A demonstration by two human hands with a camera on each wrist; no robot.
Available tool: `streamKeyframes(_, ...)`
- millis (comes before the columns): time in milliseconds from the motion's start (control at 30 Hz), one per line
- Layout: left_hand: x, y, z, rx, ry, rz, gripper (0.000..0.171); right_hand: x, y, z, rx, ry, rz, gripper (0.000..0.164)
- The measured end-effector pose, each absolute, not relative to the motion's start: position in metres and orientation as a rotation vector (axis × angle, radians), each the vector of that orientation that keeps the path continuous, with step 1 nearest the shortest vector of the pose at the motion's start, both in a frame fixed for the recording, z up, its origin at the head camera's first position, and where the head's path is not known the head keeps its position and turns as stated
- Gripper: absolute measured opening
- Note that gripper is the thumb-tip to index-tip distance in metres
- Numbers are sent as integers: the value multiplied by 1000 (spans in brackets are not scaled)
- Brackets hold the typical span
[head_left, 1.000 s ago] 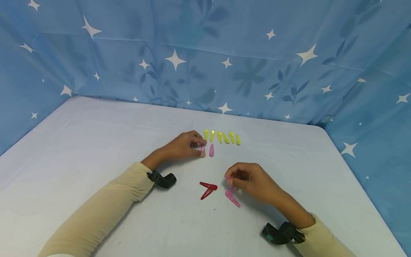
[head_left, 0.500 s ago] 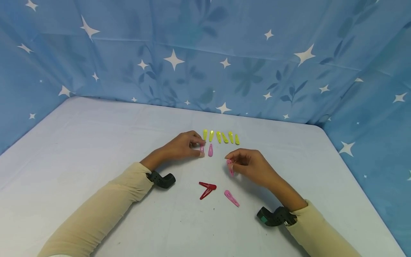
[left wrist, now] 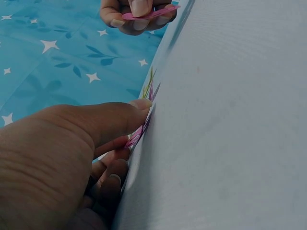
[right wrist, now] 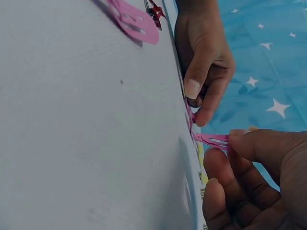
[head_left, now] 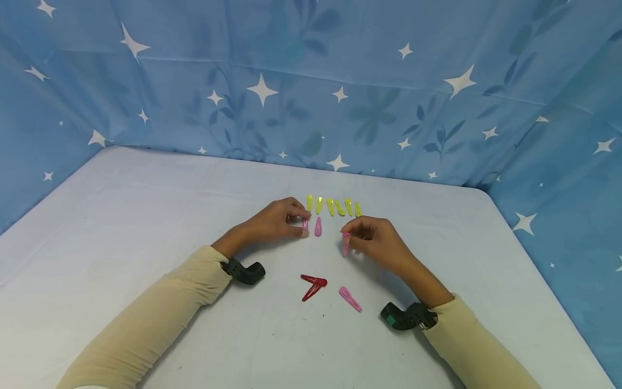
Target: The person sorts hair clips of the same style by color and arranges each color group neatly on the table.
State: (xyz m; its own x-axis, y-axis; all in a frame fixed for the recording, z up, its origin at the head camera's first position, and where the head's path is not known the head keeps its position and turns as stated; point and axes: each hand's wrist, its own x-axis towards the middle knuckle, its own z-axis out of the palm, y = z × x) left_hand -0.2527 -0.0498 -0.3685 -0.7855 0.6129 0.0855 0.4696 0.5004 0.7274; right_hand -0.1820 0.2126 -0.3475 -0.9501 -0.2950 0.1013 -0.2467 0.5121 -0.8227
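My left hand pinches a pink hair clip against the white table, just below a row of several yellow clips. A second pink clip lies right beside it. My right hand holds another pink clip between thumb and fingers, slightly above the table and right of those two. In the right wrist view that held pink clip points toward the left hand. In the left wrist view my thumb lies over the pink clip.
Two dark red clips lie crossed nearer to me, with one loose pink clip to their right. A blue starred cloth walls in the table at the back and sides. Black wrist cameras sit on both sleeves.
My right hand has carried its pink clip away from the red clips, up and toward the pink pair by the left hand. The left hand has stayed put.
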Motion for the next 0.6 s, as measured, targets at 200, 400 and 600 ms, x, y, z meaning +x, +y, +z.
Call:
streamKeyframes(200, -253, -49, -369, 928, 2543, 1173, 38, -188, 212, -349, -467, 2684, -1456, 14)
streamKeyframes(400, -252, -49, -368, 941, 2538, 1165, 40, -197, 211, -352, -400, 2686, -1426, 16)
streamKeyframes(600, -252, -50, -367, 948, 2546, 1150, 40, -206, 207, -353, -363, 2657, -1428, 19)
